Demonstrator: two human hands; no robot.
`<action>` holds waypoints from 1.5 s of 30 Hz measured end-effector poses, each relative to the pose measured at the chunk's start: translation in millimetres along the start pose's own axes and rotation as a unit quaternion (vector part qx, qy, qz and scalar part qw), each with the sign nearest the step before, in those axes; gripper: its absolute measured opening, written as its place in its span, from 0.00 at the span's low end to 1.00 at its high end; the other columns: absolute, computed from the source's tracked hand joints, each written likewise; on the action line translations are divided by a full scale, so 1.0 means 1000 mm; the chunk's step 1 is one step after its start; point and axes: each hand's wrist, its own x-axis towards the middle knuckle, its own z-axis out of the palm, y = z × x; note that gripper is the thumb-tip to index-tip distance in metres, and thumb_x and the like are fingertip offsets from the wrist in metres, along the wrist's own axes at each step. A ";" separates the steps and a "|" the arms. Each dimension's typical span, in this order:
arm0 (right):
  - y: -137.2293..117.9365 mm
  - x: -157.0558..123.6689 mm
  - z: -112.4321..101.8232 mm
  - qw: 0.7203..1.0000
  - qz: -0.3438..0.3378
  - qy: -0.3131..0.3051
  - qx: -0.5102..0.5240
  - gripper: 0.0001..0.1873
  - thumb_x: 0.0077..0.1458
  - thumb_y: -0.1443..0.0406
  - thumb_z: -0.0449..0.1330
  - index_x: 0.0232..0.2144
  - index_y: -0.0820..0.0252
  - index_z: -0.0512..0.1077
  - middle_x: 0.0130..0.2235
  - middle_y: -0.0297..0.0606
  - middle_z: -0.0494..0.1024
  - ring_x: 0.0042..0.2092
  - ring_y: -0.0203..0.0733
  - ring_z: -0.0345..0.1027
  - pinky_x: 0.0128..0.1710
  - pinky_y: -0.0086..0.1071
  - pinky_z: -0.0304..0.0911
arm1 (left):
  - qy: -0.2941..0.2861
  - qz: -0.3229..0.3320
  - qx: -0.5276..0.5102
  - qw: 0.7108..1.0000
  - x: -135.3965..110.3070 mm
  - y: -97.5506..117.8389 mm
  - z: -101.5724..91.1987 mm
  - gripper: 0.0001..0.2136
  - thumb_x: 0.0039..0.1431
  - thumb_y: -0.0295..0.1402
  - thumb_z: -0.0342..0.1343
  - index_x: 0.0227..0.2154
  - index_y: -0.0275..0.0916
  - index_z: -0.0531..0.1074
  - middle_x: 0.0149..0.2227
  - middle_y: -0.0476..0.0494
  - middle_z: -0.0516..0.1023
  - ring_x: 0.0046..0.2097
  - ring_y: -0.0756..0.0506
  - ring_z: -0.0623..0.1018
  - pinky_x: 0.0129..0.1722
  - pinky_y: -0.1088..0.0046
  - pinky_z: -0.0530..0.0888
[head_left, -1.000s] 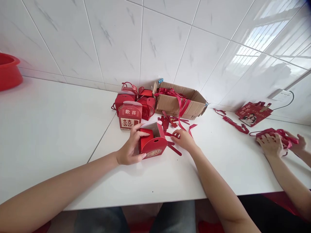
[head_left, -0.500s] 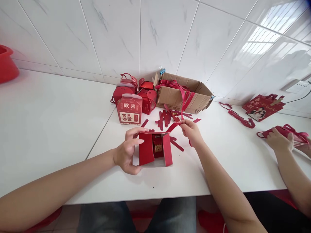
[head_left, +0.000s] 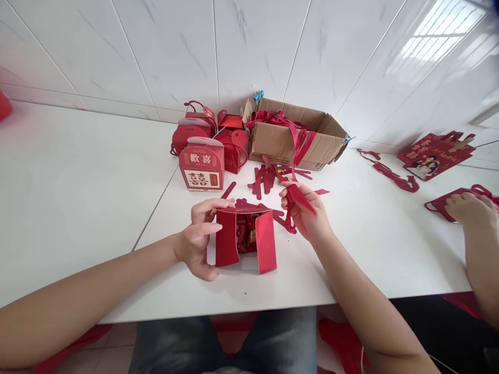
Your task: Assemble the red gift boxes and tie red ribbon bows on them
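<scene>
My left hand [head_left: 202, 236] grips the left side of a red gift box [head_left: 227, 241], thumb on its near flap and fingers behind. Between its raised flaps, small red wrapped packets [head_left: 247, 234] show inside. To the right of the box, my right hand [head_left: 306, 210] is closed on a red ribbon [head_left: 300, 198], with one end lying over the fingers and another part hanging below. Behind the box lie several flat red strips [head_left: 267, 179], spread on the white table [head_left: 97, 208].
Behind stand several red gift boxes [head_left: 201, 165] and a cardboard box [head_left: 296, 140] of red ribbons with blue clips. Toward the right are a loose ribbon [head_left: 395, 176] and a red printed bag [head_left: 432, 158]. Another person's hand [head_left: 470, 208] holds a red box at the right edge.
My right hand has drawn the ribbon nearer and turned, so the ribbon now folds over its fingers. The gift box is tilted slightly, showing more packets. The view has shifted a little.
</scene>
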 end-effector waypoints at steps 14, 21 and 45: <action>-0.005 -0.015 0.007 0.942 0.046 -0.248 -0.222 0.31 0.60 0.49 0.53 0.14 0.57 0.49 0.17 0.26 0.47 0.22 0.28 0.39 0.22 0.31 0.39 | -0.097 -0.077 0.099 0.987 0.014 0.005 -0.007 0.22 0.63 0.53 0.40 0.47 0.42 0.65 0.53 0.35 0.53 0.56 0.34 0.65 0.51 0.51 0.72; -0.009 -0.016 0.012 0.938 0.093 -0.247 -0.226 0.32 0.57 0.44 0.53 0.13 0.57 0.53 0.16 0.25 0.46 0.21 0.29 0.38 0.20 0.31 0.38 | -0.046 -0.098 0.163 0.981 0.023 0.024 -0.007 0.14 0.60 0.33 0.51 0.49 0.44 0.73 0.54 0.36 0.59 0.54 0.38 0.68 0.46 0.59 0.73; -0.009 -0.017 0.001 0.991 -0.030 -0.092 -0.097 0.20 0.49 0.63 0.54 0.09 0.59 0.71 0.12 0.31 0.54 0.18 0.32 0.47 0.21 0.32 0.43 | -0.037 -0.171 0.339 0.924 0.028 0.016 -0.012 0.12 0.60 0.34 0.53 0.42 0.41 0.80 0.50 0.39 0.70 0.46 0.43 0.75 0.44 0.64 0.77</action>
